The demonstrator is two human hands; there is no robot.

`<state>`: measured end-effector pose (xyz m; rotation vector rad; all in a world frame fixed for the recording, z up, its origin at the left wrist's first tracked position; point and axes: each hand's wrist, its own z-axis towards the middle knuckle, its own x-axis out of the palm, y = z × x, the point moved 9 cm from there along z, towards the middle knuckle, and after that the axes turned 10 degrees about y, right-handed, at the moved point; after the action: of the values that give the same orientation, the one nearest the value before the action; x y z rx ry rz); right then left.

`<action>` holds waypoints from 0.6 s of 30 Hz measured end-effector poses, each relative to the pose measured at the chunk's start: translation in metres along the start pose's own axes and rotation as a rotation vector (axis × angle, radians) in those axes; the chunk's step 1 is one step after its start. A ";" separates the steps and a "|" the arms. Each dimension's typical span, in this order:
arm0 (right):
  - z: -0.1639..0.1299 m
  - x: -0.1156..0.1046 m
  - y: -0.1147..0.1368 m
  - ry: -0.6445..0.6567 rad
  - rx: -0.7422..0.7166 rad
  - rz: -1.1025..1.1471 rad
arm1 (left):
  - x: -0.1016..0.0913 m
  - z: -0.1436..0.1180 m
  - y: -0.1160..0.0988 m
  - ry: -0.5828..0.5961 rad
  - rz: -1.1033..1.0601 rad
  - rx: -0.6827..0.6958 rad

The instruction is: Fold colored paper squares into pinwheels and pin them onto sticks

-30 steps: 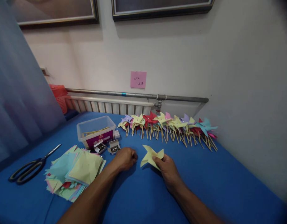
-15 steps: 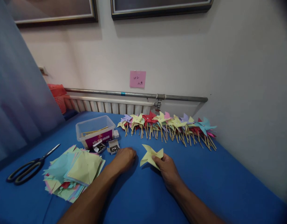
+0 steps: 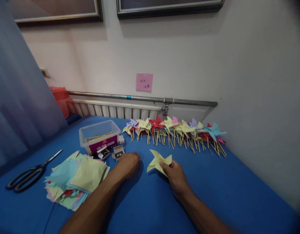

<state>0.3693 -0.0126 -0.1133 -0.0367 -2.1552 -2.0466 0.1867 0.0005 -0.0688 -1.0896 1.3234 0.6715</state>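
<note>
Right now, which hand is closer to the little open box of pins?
The left hand. It rests just right of the little box of pins, nearly touching. The right hand is farther right, holding the yellow paper pinwheel.

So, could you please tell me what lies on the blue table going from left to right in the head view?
Scissors → stack of coloured paper squares → clear plastic box → left hand → yellow folded pinwheel, pinched by the right hand → teal pinwheel ending the row of finished pinwheels.
</note>
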 end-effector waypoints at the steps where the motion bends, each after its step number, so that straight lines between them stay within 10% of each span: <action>1: 0.000 -0.001 0.001 -0.010 0.000 -0.004 | -0.007 -0.002 -0.001 -0.034 -0.067 0.014; 9: 0.002 0.001 0.000 -0.002 -0.044 -0.069 | -0.032 -0.018 -0.045 -0.318 -0.594 0.274; 18: -0.005 0.007 0.010 -0.010 -0.089 -0.012 | -0.011 -0.016 -0.047 -0.407 -0.651 0.117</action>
<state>0.3641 -0.0180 -0.1022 -0.0454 -2.0743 -2.1524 0.2197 -0.0298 -0.0452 -1.1295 0.5944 0.2955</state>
